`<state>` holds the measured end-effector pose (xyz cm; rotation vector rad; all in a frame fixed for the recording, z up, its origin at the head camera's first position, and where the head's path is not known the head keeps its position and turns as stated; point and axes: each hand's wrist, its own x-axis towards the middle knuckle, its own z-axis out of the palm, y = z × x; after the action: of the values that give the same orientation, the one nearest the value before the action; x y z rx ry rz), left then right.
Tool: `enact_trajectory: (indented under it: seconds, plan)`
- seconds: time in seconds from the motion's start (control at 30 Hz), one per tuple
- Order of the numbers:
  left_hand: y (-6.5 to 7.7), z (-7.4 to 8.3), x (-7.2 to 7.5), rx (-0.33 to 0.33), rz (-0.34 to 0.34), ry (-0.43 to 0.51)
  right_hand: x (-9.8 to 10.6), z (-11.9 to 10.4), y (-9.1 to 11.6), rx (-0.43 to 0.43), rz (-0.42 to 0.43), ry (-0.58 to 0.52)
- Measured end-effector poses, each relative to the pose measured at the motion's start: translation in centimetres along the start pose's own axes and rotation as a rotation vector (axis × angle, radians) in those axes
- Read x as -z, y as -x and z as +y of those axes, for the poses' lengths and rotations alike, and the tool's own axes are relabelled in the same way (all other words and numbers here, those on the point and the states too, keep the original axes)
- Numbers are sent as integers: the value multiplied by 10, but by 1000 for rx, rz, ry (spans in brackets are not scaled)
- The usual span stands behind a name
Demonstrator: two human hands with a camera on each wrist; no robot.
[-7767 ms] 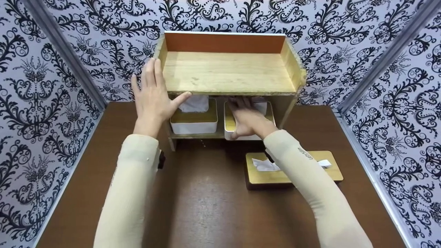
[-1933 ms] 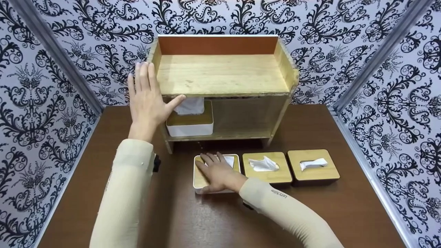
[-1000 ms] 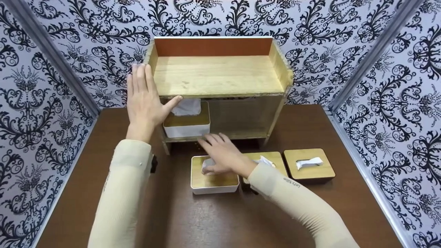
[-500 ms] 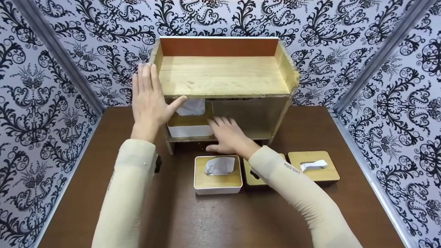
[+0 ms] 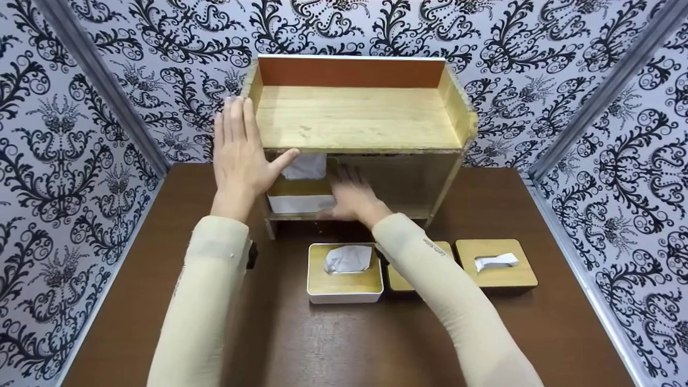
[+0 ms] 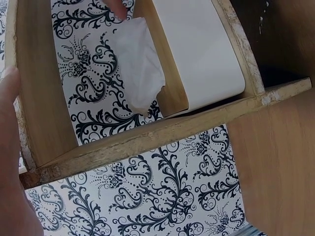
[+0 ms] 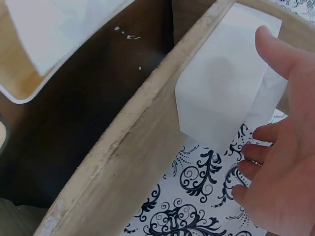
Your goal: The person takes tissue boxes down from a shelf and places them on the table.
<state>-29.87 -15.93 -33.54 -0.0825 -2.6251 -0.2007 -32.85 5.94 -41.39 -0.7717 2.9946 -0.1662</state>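
Note:
A white tissue box (image 5: 301,203) with a wooden lid and a tissue poking out stands at the left of the small wooden shelf's lower level. My right hand (image 5: 352,196) reaches into the shelf at this box's right end. In the right wrist view, the thumb lies over the box's white front and the other fingers (image 7: 256,152) are spread loosely; contact is unclear. My left hand (image 5: 241,156) rests with straight fingers against the left side of the wooden shelf (image 5: 357,115), its thumb over the front edge of the upper board.
On the brown table (image 5: 301,344) before the shelf stand a white-sided tissue box (image 5: 344,285), a dark-sided tissue box (image 5: 400,280) partly under my right sleeve, and another dark-sided tissue box (image 5: 497,274) at right. Patterned walls (image 5: 607,177) enclose the table.
My right hand took a white tissue box from the shelf to the table, let go of it, and moved up to the box still on the shelf. My left hand stayed on the shelf.

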Motion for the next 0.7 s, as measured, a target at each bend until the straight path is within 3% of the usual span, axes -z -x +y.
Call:
enact_trajectory:
  seconds: [0.4,0.7]
  plan:
    - [-1,0,0,4,-14,-34,4,0,-24,-82,-134,-172]
    - [-1,0,-2,-1,14,-21,-2,-1,-43,-37,-154,-190]
